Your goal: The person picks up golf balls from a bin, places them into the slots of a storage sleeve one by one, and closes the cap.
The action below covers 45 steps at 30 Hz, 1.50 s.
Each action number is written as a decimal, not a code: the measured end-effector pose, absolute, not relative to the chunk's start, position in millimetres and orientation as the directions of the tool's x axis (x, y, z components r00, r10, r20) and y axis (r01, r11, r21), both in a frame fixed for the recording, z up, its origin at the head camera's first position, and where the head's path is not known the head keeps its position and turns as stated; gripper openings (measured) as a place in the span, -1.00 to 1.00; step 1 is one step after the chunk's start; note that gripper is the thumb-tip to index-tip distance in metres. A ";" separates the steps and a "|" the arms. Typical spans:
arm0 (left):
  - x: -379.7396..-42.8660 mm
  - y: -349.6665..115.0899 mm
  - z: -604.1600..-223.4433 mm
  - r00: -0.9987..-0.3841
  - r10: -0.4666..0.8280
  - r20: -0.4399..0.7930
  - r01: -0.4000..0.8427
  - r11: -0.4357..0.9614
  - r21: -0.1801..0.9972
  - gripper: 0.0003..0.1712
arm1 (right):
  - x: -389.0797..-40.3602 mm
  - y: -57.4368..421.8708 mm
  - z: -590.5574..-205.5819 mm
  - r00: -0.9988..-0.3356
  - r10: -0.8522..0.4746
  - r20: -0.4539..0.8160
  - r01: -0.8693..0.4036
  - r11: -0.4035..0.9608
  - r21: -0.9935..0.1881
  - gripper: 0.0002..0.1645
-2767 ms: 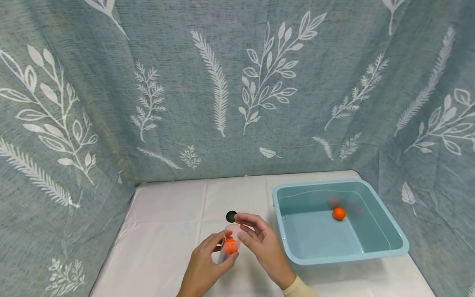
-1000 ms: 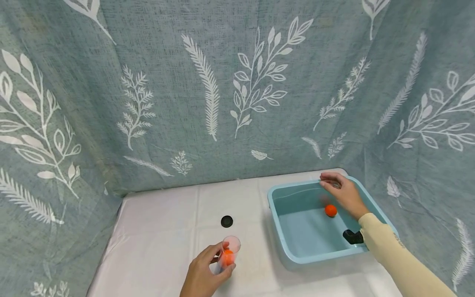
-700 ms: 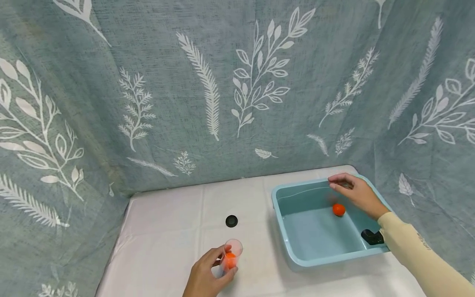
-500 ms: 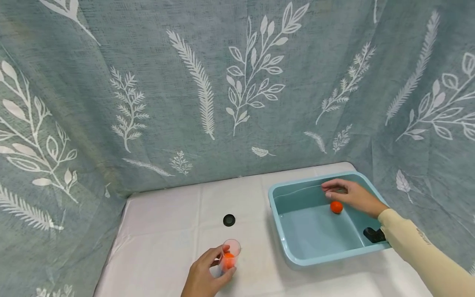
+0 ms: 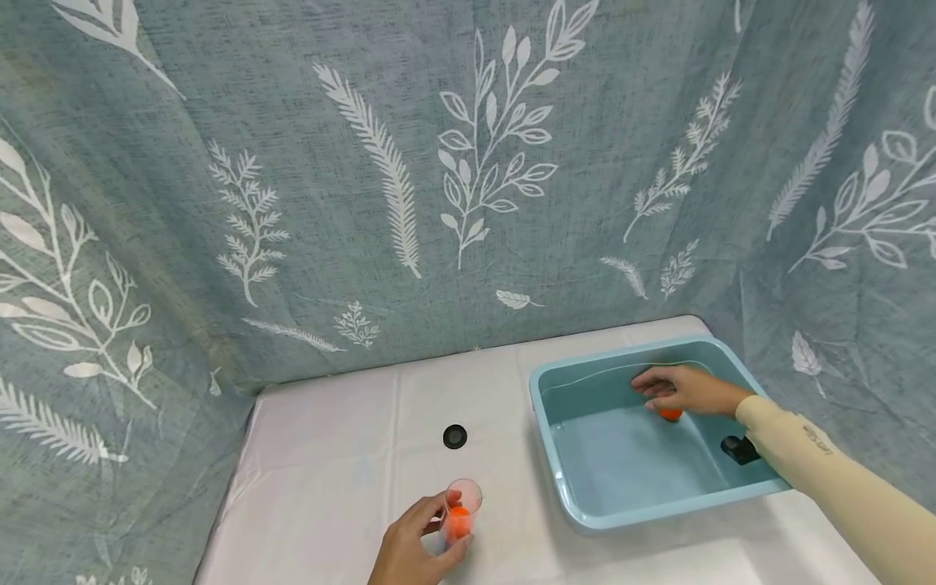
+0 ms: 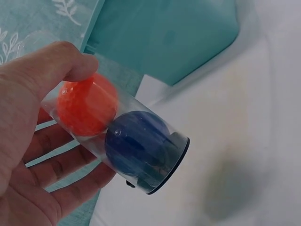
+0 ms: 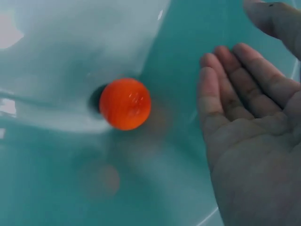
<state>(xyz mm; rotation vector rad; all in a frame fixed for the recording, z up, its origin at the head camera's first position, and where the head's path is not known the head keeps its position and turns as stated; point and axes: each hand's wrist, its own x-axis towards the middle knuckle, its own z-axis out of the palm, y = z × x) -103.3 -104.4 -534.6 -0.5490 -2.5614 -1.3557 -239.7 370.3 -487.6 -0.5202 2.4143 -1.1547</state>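
My left hand [image 5: 420, 540] holds a clear plastic tube [image 6: 157, 176] between thumb and fingers. Inside it an orange ball [image 6: 88, 104] sits above a dark blue ball [image 6: 136, 141]; a black cap closes the lower end, and the upper end is uncapped. My right hand [image 5: 683, 388] is inside the light blue basin [image 5: 621, 520], fingers relaxed and holding nothing. Close to it, a second orange ball [image 7: 125, 104] lies on the basin floor, partly covered by the hand in the head view. In the right wrist view a gap shows between fingers and ball.
A round black cap [image 5: 455, 436] lies on the white-covered table [image 5: 329, 463], left of the basin. Patterned grey-green cloth [image 5: 292, 162] surrounds the table at the back and sides. The basin's rim stands between the two hands.
My right hand has left the tube's mouth, crossed to the right and lowered into the basin near the orange ball. My left hand has kept hold of the tube throughout.
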 end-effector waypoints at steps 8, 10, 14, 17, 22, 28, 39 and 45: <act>-99.3 -105.6 -530.5 -0.955 0.235 0.183 0.279 0.494 0.824 -0.54 | -240.3 382.3 -493.0 -0.834 -0.491 -0.251 -0.270 0.761 -0.589 -0.45; -99.0 -105.1 -530.1 -0.957 0.237 0.165 0.265 0.496 0.827 -0.54 | -240.7 383.8 -492.1 -0.833 -0.491 -0.254 -0.296 0.784 -0.545 -0.47; -98.5 -103.7 -530.4 -0.961 0.230 0.152 0.250 0.494 0.832 -0.54 | -242.3 383.5 -488.8 -0.829 -0.491 -0.267 -0.319 0.808 -0.496 -0.50; -98.1 -102.4 -530.9 -0.962 0.229 0.149 0.246 0.489 0.837 -0.53 | -242.5 381.3 -488.7 -0.826 -0.487 -0.283 -0.321 0.820 -0.473 -0.60; -97.5 -100.6 -531.1 -0.966 0.226 0.128 0.227 0.491 0.841 -0.52 | -240.4 379.0 -497.0 -0.818 -0.482 -0.315 -0.352 0.851 -0.389 -0.72; -96.3 -99.5 -530.6 -0.967 0.226 0.117 0.216 0.486 0.847 -0.52 | -237.9 380.3 -508.6 -0.807 -0.461 -0.368 -0.359 0.879 -0.313 -0.66; -97.5 -100.6 -527.7 -0.966 0.236 0.107 0.217 0.511 0.832 -0.50 | -242.5 379.5 -501.3 -0.785 -0.545 -0.294 -0.310 0.756 -0.577 -0.70; -98.3 -101.1 -529.5 -0.954 0.239 0.179 0.281 0.516 0.809 -0.50 | -242.3 374.4 -495.5 -0.784 -0.569 -0.247 -0.294 0.691 -0.660 -0.64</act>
